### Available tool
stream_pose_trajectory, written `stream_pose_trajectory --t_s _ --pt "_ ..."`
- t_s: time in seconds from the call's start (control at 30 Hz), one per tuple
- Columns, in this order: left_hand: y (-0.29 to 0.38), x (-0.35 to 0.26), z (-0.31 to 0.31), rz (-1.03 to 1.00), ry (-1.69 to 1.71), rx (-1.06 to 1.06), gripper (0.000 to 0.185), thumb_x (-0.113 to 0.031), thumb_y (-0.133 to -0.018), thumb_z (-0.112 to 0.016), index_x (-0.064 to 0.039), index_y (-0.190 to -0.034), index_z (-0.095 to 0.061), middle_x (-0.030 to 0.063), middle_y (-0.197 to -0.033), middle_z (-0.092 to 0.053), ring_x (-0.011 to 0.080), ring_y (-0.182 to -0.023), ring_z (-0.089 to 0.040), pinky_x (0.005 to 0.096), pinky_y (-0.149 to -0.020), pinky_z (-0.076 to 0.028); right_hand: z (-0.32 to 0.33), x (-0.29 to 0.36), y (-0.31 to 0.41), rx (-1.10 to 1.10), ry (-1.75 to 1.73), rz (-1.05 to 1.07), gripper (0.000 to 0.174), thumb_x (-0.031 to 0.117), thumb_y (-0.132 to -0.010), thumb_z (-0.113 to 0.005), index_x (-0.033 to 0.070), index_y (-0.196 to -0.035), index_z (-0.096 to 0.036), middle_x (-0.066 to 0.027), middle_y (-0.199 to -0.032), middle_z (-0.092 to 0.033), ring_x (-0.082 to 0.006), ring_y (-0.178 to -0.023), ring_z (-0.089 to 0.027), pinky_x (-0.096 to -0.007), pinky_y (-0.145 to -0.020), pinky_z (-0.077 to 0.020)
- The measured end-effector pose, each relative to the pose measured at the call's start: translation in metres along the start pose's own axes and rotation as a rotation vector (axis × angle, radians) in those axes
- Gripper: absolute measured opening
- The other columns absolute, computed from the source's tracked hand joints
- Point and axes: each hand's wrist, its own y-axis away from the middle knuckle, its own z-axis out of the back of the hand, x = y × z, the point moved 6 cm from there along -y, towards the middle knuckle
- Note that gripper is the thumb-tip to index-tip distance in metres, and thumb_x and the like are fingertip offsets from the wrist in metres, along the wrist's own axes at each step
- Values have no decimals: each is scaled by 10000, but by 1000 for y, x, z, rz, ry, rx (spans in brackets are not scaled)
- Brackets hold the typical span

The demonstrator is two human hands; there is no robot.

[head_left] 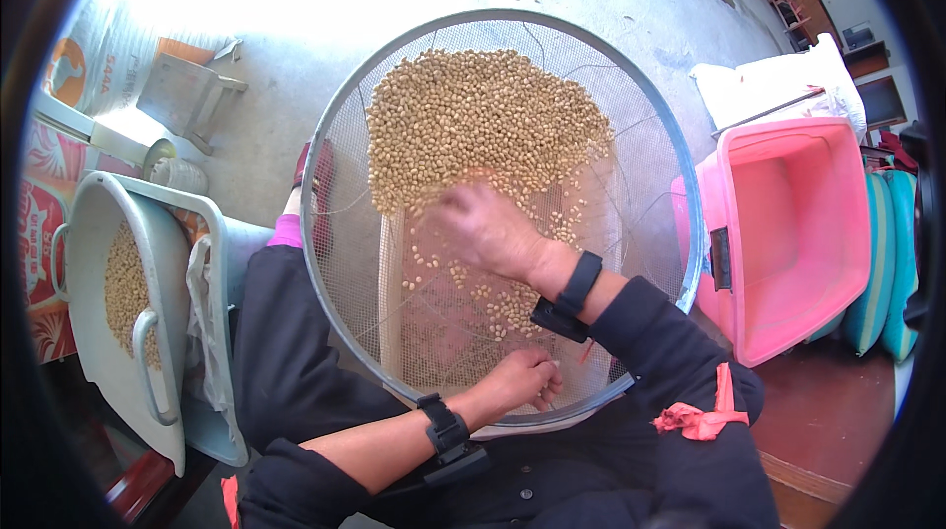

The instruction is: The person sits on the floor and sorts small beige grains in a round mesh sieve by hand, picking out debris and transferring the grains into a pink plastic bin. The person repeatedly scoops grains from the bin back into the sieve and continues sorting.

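Observation:
A large round wire-mesh sieve [654,196] lies in front of me over a pale-rimmed container that shows through the mesh. A thick pile of tan beans [488,108] covers its far part, with looser beans scattered nearer to me. At the near edge of the pile is my right hand [491,230], blurred and bent over the beans; whether it holds any is hidden. Close to the near rim, my left hand [528,380] is curled above the mesh, thumb and fingers together, with a small pale bit at the fingertips that I cannot make out.
At the left, a pale metal pot [166,270] holding similar beans stands by a light blue plastic tub [233,322]. A pink plastic tub [798,233] is at the right, near a white sack [776,86] and green cushions or bags [876,263]. A small stool [181,89] stands farther left.

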Motion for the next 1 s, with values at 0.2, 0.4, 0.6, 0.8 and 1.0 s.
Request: stream_pose_trajectory --t_s 0.2,0.4,0.6,0.8,1.0 --pt "5 -2 4 -54 46 -101 232 -172 -980 -452 22 -929 -570 85 -847 -607 155 -728 -597 303 -641 -533 23 -15 30 18 -319 -119 236 153 -815 -676 102 -1041 -632 -120 -972 -595 -327 -911 -604 -399 -785 -513" --pt "4 -9 25 -181 222 -350 223 -151 -966 -433 27 -933 -563 91 -840 -613 153 -696 -594 296 -614 -524 10 -13 60 -26 -159 -44 154 181 -791 -686 95 -906 -630 -79 -865 -587 -291 -861 -587 -378 -739 -505" --pt "8 -12 38 -252 336 -499 198 -166 -982 -434 -4 -960 -546 93 -868 -602 167 -750 -593 303 -661 -535 -4 -11 63 -114 -30 -19 155 178 -763 -692 79 -855 -616 -70 -814 -567 -272 -811 -567 -372 -712 -499" --pt "12 -14 55 -372 507 -647 227 -209 -1006 -406 -11 -1012 -517 88 -884 -580 174 -789 -595 318 -689 -545 6 -10 69 124 -299 -173 151 173 -762 -698 60 -831 -626 -88 -821 -609 -278 -814 -592 -372 -700 -504" --pt "12 -5 45 -223 444 -544 196 -177 -998 -411 -8 -996 -511 102 -896 -587 177 -781 -595 318 -675 -548 5 -3 90 251 -606 -221 140 174 -769 -695 51 -800 -634 -106 -854 -633 -286 -846 -606 -384 -708 -507"
